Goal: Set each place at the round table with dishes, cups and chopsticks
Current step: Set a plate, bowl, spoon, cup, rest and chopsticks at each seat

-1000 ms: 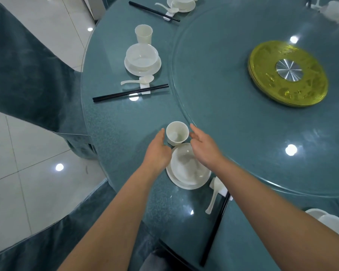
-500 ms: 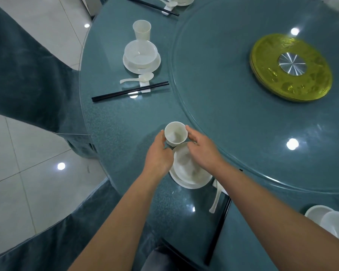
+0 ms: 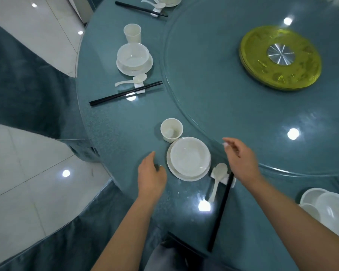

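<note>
Both hands hover empty over the near place setting: the left hand (image 3: pixel 152 176) hangs with loosely curled fingers just left of the dishes, the right hand (image 3: pixel 241 159) relaxed above the spoon rest, neither touching anything. Between them the cup (image 3: pixel 171 130) stands upright on the table (image 3: pixel 114 124), its base touching or nearly touching the far rim of the plate (image 3: pixel 171 169) that carries the bowl (image 3: pixel 190 156). To the right lie the spoon (image 3: pixel 217 177) and chopsticks (image 3: pixel 220 210) on a small white rest. This place looks finished. Judged against the neighbouring setting (image 3: pixel 134 59), where the cup stands slightly clear of the plate, a small nudge away would match it. Stacked bowls (image 3: pixel 325 206) wait at the right for the next place.
</note>
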The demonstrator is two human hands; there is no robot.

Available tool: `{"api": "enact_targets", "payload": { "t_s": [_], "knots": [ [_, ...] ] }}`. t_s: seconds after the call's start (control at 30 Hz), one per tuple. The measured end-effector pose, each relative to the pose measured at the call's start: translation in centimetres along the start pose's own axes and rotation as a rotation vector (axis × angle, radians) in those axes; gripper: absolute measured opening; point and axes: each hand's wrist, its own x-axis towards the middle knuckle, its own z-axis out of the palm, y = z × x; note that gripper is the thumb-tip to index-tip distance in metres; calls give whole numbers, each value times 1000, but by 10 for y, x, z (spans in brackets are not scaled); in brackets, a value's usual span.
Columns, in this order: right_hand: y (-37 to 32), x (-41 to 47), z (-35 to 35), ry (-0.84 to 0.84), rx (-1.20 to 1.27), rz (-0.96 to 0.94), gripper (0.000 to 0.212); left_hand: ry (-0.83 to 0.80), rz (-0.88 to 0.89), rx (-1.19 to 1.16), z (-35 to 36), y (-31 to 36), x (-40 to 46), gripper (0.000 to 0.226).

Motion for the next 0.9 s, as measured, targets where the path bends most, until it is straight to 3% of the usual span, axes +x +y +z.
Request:
{"api": "enact_targets", "payload": {
  "t_s": [0.17,0.37,0.67,0.9],
  "knots": [
    [41,-24,-22,94,-62,123,32,2,168,391,10,-12,-9,61],
    [69,-54,-27,15,-163,95,36,-31,269,785,17,-41,-18,67],
    [86,-73,-29,-78,-428,-35,45,-64,220,914,21,-39,-16,73],
    [86,-62,-30,-134,-499,-145,45,-68,229,962,19,-39,-15,78]
  ]
}}
